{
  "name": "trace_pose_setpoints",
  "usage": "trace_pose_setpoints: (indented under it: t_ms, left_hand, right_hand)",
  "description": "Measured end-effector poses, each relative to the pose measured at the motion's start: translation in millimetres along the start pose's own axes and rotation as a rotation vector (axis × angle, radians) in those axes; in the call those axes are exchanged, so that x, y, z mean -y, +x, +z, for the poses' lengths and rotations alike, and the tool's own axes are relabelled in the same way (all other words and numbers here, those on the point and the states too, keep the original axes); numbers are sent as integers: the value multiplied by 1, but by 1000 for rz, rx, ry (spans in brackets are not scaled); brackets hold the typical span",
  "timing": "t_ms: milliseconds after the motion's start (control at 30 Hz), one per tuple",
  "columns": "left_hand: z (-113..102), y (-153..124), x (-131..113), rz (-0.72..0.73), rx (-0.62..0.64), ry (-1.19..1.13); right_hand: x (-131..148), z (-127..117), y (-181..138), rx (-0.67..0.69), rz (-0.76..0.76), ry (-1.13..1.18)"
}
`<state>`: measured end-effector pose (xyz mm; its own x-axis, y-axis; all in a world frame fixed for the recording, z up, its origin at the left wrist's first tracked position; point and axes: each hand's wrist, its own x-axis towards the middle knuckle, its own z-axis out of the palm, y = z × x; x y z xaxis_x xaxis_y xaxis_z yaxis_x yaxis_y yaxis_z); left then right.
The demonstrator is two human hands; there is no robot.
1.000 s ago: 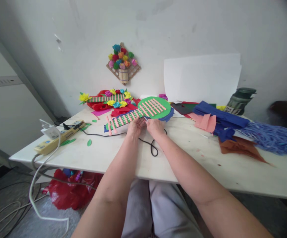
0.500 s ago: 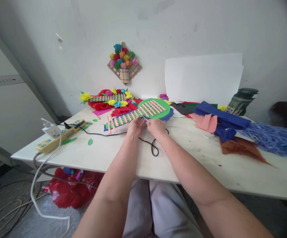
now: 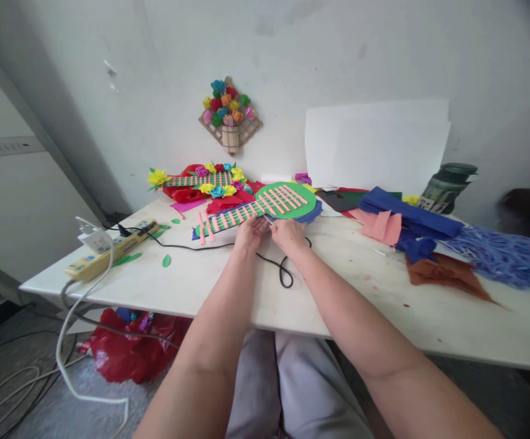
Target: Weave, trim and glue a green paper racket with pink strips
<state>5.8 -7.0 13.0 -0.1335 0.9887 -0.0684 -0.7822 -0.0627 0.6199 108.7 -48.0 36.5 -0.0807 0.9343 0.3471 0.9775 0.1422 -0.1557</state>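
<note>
The paper lute (image 3: 286, 199) lies near the middle of the bench (image 3: 338, 292), its neck to the left and its round body to the right and a little farther back. Set at that slant, it presents its near edge, where neck and body meet, to both hands, which is probably why they work close together there. Its pink-striped face is up, and blue paper (image 3: 314, 213) shows beneath the rim.

The left hand (image 3: 252, 233) is at that edge, fingers stretched out and seemingly tucked against or under it, perhaps to steady or lift it slightly; whether they grip it, I cannot tell. The right hand (image 3: 288, 234) is just beside it, fingers curled around a pale stick (image 3: 269, 219), whose tip points at the lute. The close hold looks suited to fine control, though most of the stick is hidden.

A black cord (image 3: 186, 248) runs from the power strip (image 3: 109, 251) past the left wrist and loops between the forearms; its far end is hidden near the right hand. The strip sits at the left, out of the arms' way. Behind, a flowered lute (image 3: 197, 182) rests near the wall, perhaps as a model. Pink paper (image 3: 382, 227) and blue shreds (image 3: 507, 255) lie to the right, apart from the hands.
</note>
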Motion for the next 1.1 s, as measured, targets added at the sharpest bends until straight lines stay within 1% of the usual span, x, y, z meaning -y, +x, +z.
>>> trace_pose_setpoints:
  t_ms: [133,367,867,1100]
  left_hand:
    - [0,-1,0,0,-7,4]
    - [0,0,-1,-7,-29,8]
    - [-1,1,-1,-13,-9,-13]
    - [1,-2,0,-11,-13,-16]
  right_hand:
    - [0,1,0,-9,16,-2]
    - [0,2,0,-18,-3,-6]
    - [0,3,1,-46,2,-9]
    - [1,2,2,-19,13,-9]
